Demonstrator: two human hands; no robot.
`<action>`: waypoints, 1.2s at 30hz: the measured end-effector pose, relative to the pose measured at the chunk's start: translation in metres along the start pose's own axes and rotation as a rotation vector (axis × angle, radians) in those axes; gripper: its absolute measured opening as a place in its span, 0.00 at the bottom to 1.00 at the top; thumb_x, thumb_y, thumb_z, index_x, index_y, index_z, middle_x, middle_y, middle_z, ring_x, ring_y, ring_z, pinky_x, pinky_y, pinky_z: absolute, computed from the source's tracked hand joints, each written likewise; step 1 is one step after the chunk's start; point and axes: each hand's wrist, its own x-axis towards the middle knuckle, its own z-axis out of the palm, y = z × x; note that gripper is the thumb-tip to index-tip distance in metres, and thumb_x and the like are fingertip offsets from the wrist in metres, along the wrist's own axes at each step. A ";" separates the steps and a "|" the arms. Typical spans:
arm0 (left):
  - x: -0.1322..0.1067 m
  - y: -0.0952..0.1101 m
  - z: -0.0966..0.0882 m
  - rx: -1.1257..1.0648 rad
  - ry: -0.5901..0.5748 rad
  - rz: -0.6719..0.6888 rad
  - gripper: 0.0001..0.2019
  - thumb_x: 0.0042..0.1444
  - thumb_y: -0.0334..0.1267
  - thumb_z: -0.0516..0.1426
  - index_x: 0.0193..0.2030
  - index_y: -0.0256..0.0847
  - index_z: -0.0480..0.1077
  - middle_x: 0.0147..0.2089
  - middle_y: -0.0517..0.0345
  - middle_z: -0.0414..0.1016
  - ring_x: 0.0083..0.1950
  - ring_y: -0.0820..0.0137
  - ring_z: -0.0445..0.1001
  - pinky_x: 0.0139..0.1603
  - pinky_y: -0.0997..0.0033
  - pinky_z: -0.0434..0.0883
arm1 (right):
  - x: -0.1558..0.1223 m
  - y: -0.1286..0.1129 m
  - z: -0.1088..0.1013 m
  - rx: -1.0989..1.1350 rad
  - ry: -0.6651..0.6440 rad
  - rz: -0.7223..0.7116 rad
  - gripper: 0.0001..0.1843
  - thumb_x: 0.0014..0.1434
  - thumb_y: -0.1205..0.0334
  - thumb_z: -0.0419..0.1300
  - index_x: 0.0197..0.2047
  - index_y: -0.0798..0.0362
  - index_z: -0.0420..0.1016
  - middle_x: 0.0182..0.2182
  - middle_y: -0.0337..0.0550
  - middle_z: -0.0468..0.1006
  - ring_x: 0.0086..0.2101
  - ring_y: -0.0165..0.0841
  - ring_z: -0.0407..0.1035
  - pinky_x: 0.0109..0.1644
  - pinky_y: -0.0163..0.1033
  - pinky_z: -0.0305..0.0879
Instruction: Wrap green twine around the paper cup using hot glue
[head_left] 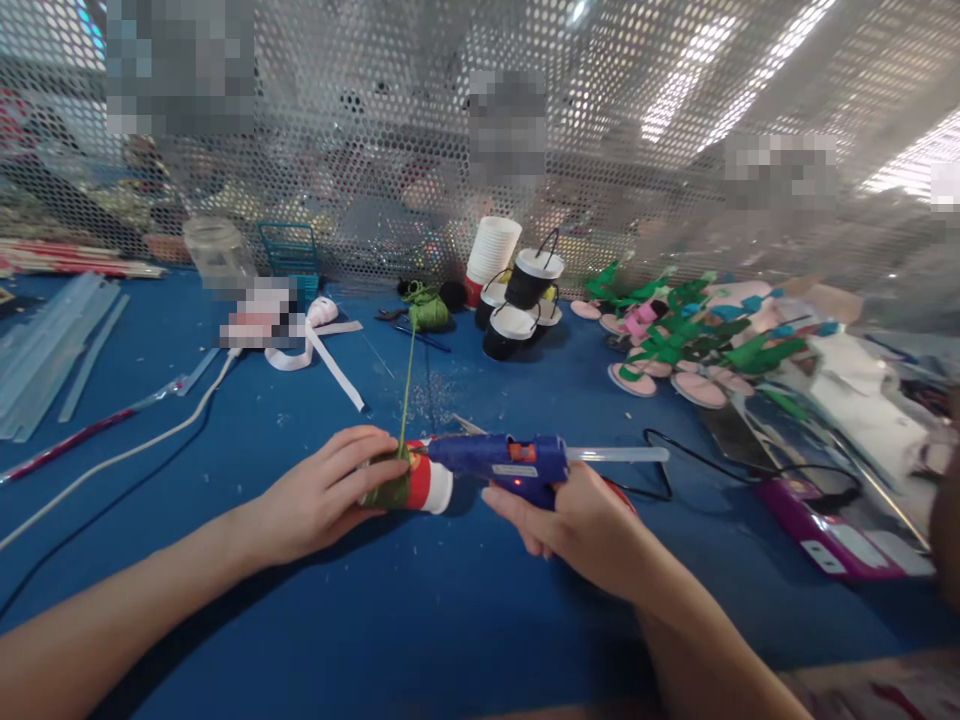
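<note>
My left hand [334,490] is closed around a red and white paper cup [431,487] lying on its side. Green yarn [391,492] is wrapped around part of the cup, and a strand runs up and back to a green yarn ball [427,308]. In my right hand [581,520] is a blue hot glue gun [499,458], its small red light lit and a clear glue stick protruding from its rear. The gun's nozzle points left, at the yarn beside my left fingertips; whether it touches is hard to tell.
Behind stand stacked white cups [493,248] and black-and-white cups with handles [512,328]. Green-leaved crafts on pink discs [699,388] sit at right, near a purple power strip [832,535]. At left are white ribbon [336,370], a white cable [161,435] and clear glue sticks [49,345].
</note>
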 end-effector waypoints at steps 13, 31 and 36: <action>0.001 0.001 -0.001 -0.016 -0.006 0.000 0.16 0.57 0.30 0.53 0.53 0.34 0.59 0.51 0.42 0.65 0.55 0.59 0.62 0.52 0.55 0.68 | -0.002 0.003 -0.001 -0.111 0.049 -0.034 0.18 0.47 0.51 0.58 0.14 0.48 0.59 0.08 0.34 0.64 0.12 0.28 0.61 0.20 0.33 0.60; 0.002 0.000 0.001 -0.053 0.028 0.006 0.16 0.57 0.32 0.53 0.52 0.32 0.58 0.50 0.41 0.65 0.54 0.60 0.62 0.52 0.54 0.68 | -0.010 0.010 -0.001 -0.259 0.118 -0.212 0.18 0.51 0.52 0.55 0.17 0.50 0.60 0.09 0.33 0.65 0.13 0.27 0.62 0.18 0.31 0.60; 0.001 -0.001 0.001 -0.084 0.024 -0.030 0.18 0.57 0.32 0.53 0.54 0.33 0.57 0.51 0.42 0.64 0.54 0.60 0.62 0.53 0.55 0.67 | -0.012 0.010 -0.001 -0.314 0.130 -0.255 0.20 0.52 0.51 0.54 0.15 0.50 0.60 0.09 0.34 0.65 0.14 0.28 0.63 0.18 0.32 0.60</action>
